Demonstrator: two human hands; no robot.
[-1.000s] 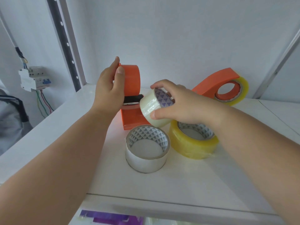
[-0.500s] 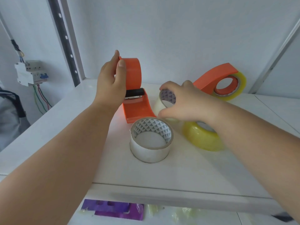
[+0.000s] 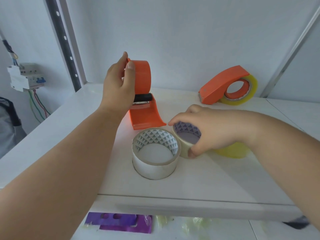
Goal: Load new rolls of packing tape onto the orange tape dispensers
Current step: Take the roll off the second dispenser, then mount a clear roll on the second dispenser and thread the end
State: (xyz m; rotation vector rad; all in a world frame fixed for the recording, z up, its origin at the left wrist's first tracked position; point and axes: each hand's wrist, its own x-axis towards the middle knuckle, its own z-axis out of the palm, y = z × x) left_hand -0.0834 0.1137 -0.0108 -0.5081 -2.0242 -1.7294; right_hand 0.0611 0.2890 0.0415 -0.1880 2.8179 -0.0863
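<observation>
while gripped, orange dispenser (image 3: 141, 94) upright, spool empty

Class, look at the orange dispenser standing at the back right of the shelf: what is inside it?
The back dispenser holds a yellowish tape roll on an orange hub. The housing covers the roll's upper left part.

Bright, even; edges warped, maybe blurry.
</observation>
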